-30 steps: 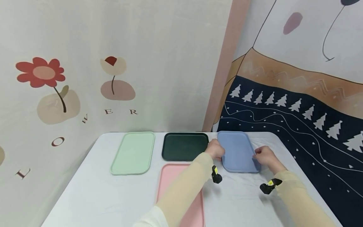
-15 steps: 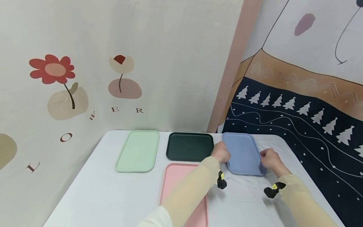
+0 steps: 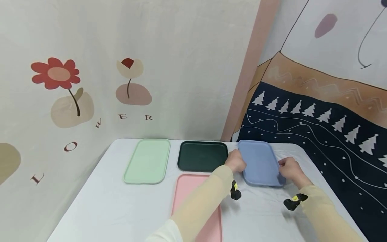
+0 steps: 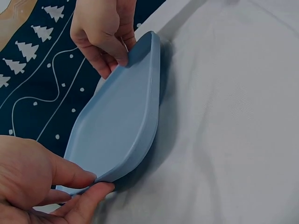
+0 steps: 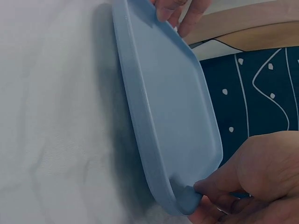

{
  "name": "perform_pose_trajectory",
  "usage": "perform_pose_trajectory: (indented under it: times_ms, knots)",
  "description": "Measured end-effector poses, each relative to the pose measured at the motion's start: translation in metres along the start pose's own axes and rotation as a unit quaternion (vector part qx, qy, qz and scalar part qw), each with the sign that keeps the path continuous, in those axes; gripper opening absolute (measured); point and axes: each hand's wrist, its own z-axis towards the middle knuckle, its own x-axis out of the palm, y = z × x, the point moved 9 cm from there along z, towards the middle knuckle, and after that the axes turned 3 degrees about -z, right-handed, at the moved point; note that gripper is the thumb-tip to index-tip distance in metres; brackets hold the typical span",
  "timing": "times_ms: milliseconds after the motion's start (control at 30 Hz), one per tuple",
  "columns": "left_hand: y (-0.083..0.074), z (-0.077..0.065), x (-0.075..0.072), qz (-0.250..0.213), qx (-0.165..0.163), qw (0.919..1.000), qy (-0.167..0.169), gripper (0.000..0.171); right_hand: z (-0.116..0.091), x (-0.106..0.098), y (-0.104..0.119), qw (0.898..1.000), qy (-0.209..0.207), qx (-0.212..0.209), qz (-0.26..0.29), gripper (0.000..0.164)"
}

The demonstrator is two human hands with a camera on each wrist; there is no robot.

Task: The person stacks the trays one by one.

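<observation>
A blue rectangular tray lies at the back right of the table, its long sides running away from me. My left hand pinches its left rim between thumb and fingers, as the left wrist view shows with the thumb and index finger at the edge. On the opposite rim, my right hand pinches the tray, thumb on the inside and fingers curled beneath in the right wrist view. A shadow runs along the tray's near side in both wrist views.
Left of the blue tray sits a dark green tray, and a light green tray lies farther left. A pink tray is in front, partly under my left sleeve. White cloth covers the table; printed curtains hang behind and at right.
The head view has shifted, so the whole scene sits slightly further right than a second ago. Both hands keep their grip on the blue tray, which has barely moved.
</observation>
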Motion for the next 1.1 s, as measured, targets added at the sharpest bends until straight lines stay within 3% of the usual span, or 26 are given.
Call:
perform_pose_trajectory:
  times_ms: [167,300,433,700,1000,1100]
  knots:
    - [-0.005,-0.006,-0.007,0.008,0.027,0.9994,-0.018,0.019,-0.002,-0.004,0.002,1.000,0.003,0.004,0.012,0.041]
    - [-0.011,-0.014,-0.019,-0.012,0.038,0.9990,-0.022,0.004,-0.004,-0.009,0.006,1.000,-0.002,-0.002,0.020,0.042]
    - [-0.016,-0.019,-0.030,-0.022,0.048,0.9982,-0.028,0.018,-0.007,-0.015,0.011,1.000,-0.007,-0.009,0.026,0.042]
    - [-0.017,-0.023,-0.043,-0.084,0.050,0.9951,-0.012,0.008,-0.015,-0.025,0.024,0.998,-0.009,-0.031,0.045,0.047]
    - [-0.007,-0.030,-0.057,-0.144,0.052,0.9879,0.026,0.024,-0.030,-0.032,0.046,0.997,-0.002,-0.053,0.057,0.047]
    - [-0.005,-0.037,-0.062,-0.181,0.052,0.9810,0.047,0.035,-0.038,-0.033,0.055,0.997,0.008,-0.056,0.062,0.046]
